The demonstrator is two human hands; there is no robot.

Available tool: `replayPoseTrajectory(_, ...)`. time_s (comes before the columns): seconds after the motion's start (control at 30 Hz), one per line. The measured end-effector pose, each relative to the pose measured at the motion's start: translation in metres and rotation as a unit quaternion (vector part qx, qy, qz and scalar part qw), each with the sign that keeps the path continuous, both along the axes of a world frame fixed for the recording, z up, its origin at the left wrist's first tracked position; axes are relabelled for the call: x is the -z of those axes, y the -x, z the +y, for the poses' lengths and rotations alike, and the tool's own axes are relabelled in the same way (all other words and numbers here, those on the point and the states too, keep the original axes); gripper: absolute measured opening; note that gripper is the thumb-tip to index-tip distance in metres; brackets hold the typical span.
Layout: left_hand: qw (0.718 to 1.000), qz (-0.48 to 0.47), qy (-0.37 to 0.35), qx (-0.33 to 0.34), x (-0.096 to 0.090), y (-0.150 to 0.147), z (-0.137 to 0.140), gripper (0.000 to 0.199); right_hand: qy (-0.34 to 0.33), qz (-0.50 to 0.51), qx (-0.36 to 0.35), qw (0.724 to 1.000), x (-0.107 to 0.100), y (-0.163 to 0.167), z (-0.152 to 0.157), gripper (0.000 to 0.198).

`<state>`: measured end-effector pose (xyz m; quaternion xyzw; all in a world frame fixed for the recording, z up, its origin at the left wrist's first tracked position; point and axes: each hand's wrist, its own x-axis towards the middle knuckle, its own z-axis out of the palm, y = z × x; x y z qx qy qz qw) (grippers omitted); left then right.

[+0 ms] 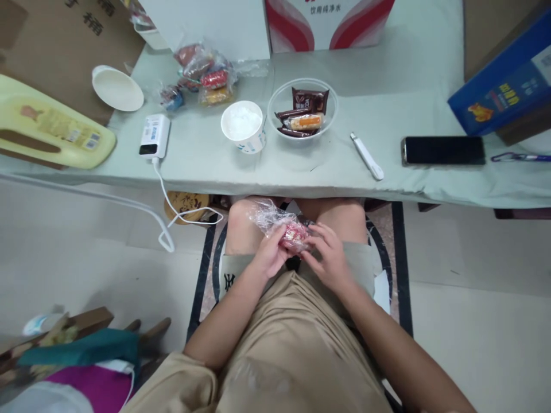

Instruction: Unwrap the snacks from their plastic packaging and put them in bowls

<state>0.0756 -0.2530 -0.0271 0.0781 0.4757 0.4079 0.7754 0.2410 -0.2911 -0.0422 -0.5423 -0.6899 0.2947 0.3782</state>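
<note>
Above my lap is a crinkled clear plastic bag [266, 217] with a red-and-white wrapped piece [295, 236] in it. My left hand [271, 252] is closed on the bag from the left, thumb lying along the red piece. From the other side my right hand [329, 255] grips the bag's right edge with bent fingertips. On the table beyond, a clear plastic bowl [333, 117] holds several brown-wrapped snacks and one orange-and-white one. Beside it stands a paper cup [252, 144] with white, clear-looking contents.
A white utility knife [367, 158] and a phone [443, 151] lie to the right on the table [275, 172]. Leftward are a white power bank [155, 135] with a dangling cable, bagged snacks [206, 71], a white bowl [117, 89] and a yellow jug [51, 123]. Boxes stand behind.
</note>
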Motion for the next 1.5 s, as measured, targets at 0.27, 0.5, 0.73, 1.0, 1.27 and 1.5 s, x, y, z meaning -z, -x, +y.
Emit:
replayPoseTrajectory(0.27,0.999,0.026,0.009,-0.023,0.006,0.007,0.007,0.033,-0.083,0.037,0.024,0.996,-0.004,0.000,-0.012,0.008)
replayPoseTrajectory(0.5,0.998,0.022,0.021,-0.046,-0.003,0.031,0.022,0.024,0.053,0.175,0.100,0.978,0.013,-0.028,-0.036,0.005)
replayPoseTrajectory(0.73,0.969,0.147,-0.124,0.154,-0.014,0.021,0.014,0.043,0.387,0.440,-0.012,0.810,0.004,0.006,-0.005,0.052)
replayPoseTrajectory(1.0,0.822,0.463,-0.302,0.138,-0.023,0.016,0.002,0.046,0.319,0.434,0.061,0.840,0.003,0.039,-0.001,0.058)
replayPoseTrajectory(1.27,0.818,0.424,-0.328,0.209,-0.022,0.010,-0.010,0.016,0.308,0.426,0.043,0.850,0.008,0.036,-0.007,0.059)
replayPoseTrajectory(1.5,0.825,0.402,-0.370,0.148,-0.020,0.019,-0.006,0.018,0.326,0.504,0.084,0.795,0.009,0.038,-0.007,0.057)
